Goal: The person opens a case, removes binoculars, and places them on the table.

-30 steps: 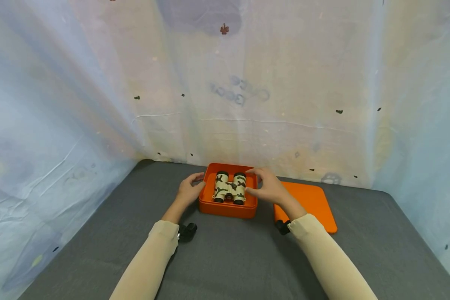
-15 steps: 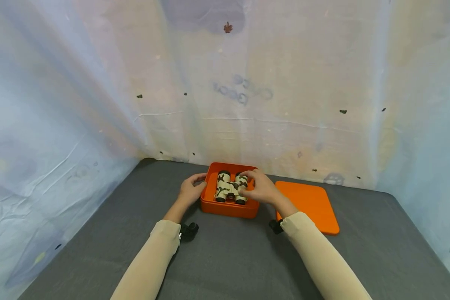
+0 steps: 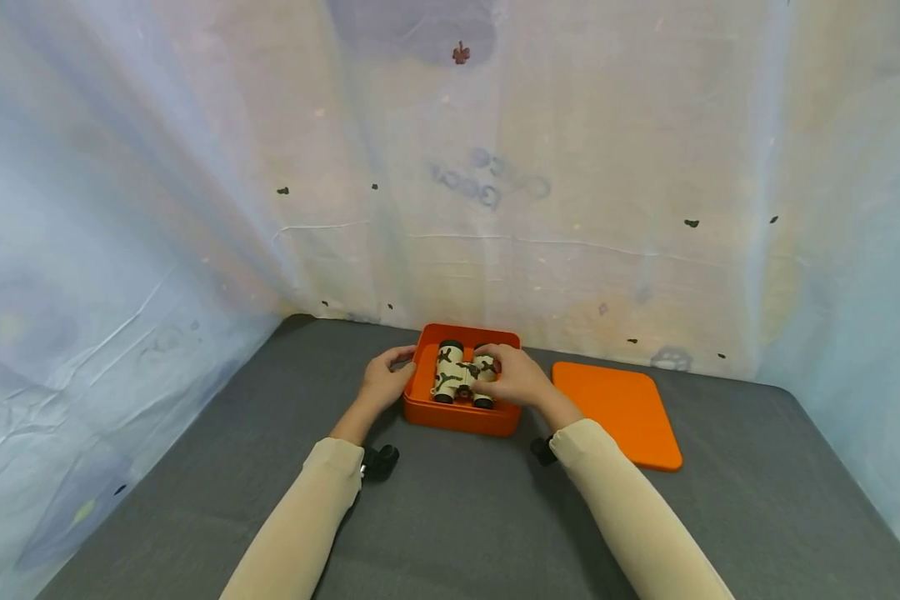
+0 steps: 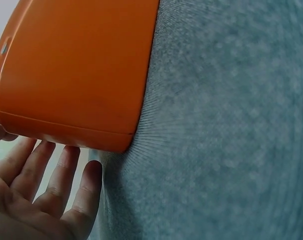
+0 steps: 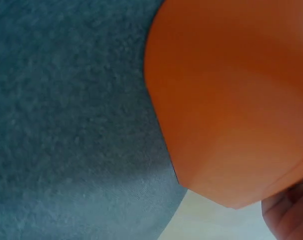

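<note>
A pair of camouflage-patterned binoculars (image 3: pixel 448 372) lies inside an orange box (image 3: pixel 457 418) without its lid. My right hand (image 3: pixel 522 380) reaches over the box's right side, thumb and fingers around the right barrel, partly covering it. At the box's left side is my left hand (image 3: pixel 382 383), its fingertips against the outer wall. The left wrist view shows those fingers (image 4: pixel 61 175) fairly straight along the box wall (image 4: pixel 76 70), thumb near the rim. In the right wrist view, curled fingers (image 5: pixel 294 215) show beyond the box's near corner.
A flat orange lid (image 3: pixel 618 412) lies on the grey cloth-covered table (image 3: pixel 450 517) to the right of the box, close to my right forearm. Behind the table hangs a pale patterned curtain (image 3: pixel 570 150), which also runs down both sides.
My right hand has moved left from the box's right rim and closed around the right barrel of the binoculars. My left hand stays at the box's left side.
</note>
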